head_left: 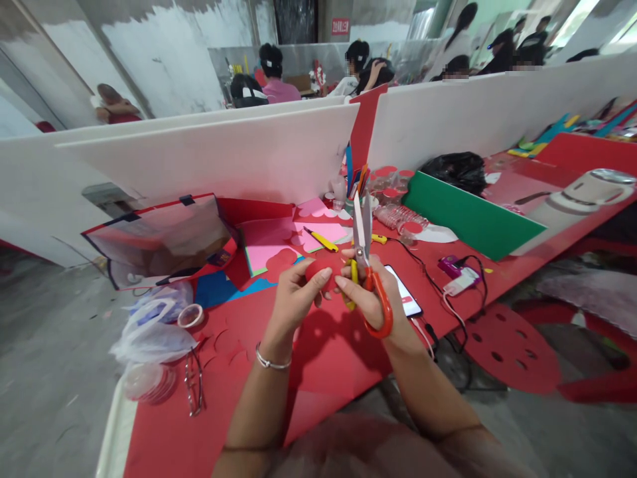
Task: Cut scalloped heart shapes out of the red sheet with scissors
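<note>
My left hand pinches a small red paper piece between thumb and fingers, above the red table. My right hand grips scissors with red and yellow handles, blades pointing up and away. Its fingertips also touch the red piece. Both hands meet over the middle of the table.
A phone lies right of my hands, with cables and a charger beyond. Pink paper, a yellow knife, tape, a plastic bag and glasses lie around. White dividers stand behind; people sit beyond.
</note>
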Tool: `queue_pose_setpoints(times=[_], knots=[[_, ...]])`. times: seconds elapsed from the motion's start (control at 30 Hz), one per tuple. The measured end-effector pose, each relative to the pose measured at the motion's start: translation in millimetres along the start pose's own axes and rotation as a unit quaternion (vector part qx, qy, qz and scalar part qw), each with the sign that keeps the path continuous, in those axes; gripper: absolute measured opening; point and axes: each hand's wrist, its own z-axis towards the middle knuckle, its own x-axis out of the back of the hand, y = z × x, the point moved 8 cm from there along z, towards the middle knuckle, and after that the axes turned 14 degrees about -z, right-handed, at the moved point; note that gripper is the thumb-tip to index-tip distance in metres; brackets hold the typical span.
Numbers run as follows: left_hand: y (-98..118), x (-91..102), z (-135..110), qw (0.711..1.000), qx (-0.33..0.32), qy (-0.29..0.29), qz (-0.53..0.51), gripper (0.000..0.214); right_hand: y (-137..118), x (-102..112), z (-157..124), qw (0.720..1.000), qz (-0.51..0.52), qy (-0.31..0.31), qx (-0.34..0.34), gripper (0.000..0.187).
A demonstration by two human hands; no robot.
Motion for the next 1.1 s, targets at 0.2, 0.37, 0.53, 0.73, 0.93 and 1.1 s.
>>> queue_pose_setpoints(times=[0.2,0.37,0.53,0.73,0.93,1.1], knots=[[11,-5.7,-4,0.999,-0.023,-0.018,0.035,0.037,-2,0,3,1.000,-0.021,-0.007,0.018,0.045],[16,-7.1,-9,0.992,-0.065,-0.024,0.102,0.028,-5,2,2,0.999,-0.036,-0.020,0.012,0.046],[11,-15.6,-11,0.989,-0.049,-0.082,0.110,0.027,-13,5,4,0.998,-0.053,-0.020,0.016,0.045],[16,-16.8,-10,0.985,-0.111,-0.072,0.110,0.027,-14,7,6,0.999,-0.013,-0.012,0.040,0.045],[19,-5.9,-11,0.982,-0.155,0.013,0.106,0.027,-7,6,5,0.999,0.033,0.005,0.029,0.045],[19,3.8,-11,0.982,-0.155,0.067,0.087,0.027,-7,4,4,0.999,0.041,-0.002,0.023,0.043]])
